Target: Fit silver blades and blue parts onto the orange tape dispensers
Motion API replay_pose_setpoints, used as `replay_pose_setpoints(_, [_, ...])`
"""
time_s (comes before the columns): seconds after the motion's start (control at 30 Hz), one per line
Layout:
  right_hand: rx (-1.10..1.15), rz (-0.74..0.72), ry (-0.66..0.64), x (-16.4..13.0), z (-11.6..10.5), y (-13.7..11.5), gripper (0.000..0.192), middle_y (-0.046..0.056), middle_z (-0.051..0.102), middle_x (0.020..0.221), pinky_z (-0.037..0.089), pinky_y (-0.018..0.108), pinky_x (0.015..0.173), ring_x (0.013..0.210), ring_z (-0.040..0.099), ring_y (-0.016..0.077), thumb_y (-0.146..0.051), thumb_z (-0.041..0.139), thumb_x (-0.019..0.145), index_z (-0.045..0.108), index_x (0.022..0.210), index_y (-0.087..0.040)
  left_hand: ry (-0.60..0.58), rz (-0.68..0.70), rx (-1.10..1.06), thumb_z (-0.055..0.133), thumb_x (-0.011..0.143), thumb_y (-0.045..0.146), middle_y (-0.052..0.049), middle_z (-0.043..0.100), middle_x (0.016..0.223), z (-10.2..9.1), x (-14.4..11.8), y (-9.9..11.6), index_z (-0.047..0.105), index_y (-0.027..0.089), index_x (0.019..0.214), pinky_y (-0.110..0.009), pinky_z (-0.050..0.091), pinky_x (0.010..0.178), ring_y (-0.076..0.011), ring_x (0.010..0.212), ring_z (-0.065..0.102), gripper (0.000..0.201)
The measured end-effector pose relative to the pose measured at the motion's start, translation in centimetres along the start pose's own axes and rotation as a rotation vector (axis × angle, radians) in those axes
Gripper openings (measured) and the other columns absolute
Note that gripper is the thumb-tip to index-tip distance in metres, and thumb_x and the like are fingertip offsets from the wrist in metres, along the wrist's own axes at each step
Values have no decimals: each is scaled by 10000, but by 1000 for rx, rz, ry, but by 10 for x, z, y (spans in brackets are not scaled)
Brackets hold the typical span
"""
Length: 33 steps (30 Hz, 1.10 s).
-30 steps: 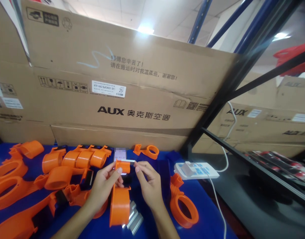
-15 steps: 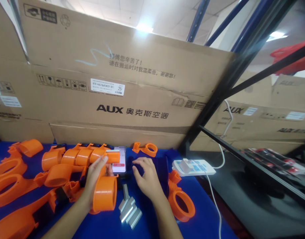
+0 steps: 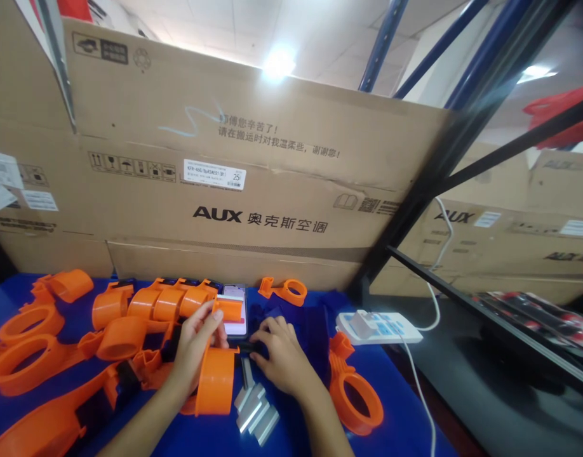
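Observation:
My left hand (image 3: 196, 346) is closed around an orange plastic tape dispenser (image 3: 216, 384), its round drum hanging down and its narrower end pointing up and right. My right hand (image 3: 279, 352) is beside it, with thumb and forefinger pinching a small dark piece (image 3: 247, 347) whose exact kind I cannot make out. The piece lies close to the dispenser; whether they touch is unclear. Just below sits a small pile of silvery metal pieces (image 3: 256, 409). A phone (image 3: 235, 317) with a lit screen lies behind the held dispenser, partly hidden by it.
Several orange dispensers (image 3: 122, 336) cover the blue tabletop on the left. One dispenser (image 3: 355, 400) lies at right, and another (image 3: 291, 292) at the back. A white power strip (image 3: 380, 328) with a cable stands right. A large cardboard box (image 3: 272, 190) and dark shelf post (image 3: 401, 209) border the table.
My right hand has come down slightly and its fingers have closed on the dark piece near the dispenser. My left hand still holds the dispenser. The whole view has shifted a little.

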State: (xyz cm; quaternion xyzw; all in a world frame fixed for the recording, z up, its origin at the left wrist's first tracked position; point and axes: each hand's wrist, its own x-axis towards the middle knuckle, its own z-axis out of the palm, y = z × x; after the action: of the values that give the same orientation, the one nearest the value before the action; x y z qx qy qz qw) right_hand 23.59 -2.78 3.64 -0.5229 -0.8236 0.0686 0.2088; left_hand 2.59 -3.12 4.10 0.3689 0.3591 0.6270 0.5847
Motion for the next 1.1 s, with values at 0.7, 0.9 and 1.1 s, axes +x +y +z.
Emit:
replay_pose_setpoints(0.7, [298, -249, 511, -1, -1, -18, 322, 103, 745, 1078, 615, 364, 815, 955, 723, 234, -167, 630, 977, 671, 1289, -236, -257, 95, 357, 731, 896, 415, -79, 760, 1089, 7, -14, -9, 648, 217, 1275, -340, 601, 787, -261, 958, 721, 436])
replay_pose_setpoints(0.9, [365, -198, 509, -4, 2, -26, 382, 100, 735, 1047, 613, 356, 754, 910, 715, 229, -176, 589, 991, 621, 1365, -241, -191, 14, 309, 699, 900, 456, -39, 737, 873, 4, -7, -14, 632, 207, 1217, -313, 592, 673, -206, 707, 714, 409])
replay_pose_setpoints(1.1, [466, -165, 505, -1, 5, -25, 281, 88, 748, 1021, 612, 360, 746, 847, 711, 218, -186, 573, 1000, 716, 1231, -259, -113, -51, 242, 704, 867, 498, 4, 678, 732, 3, 2, -17, 629, 206, 1046, -246, 502, 488, -162, 515, 662, 351])
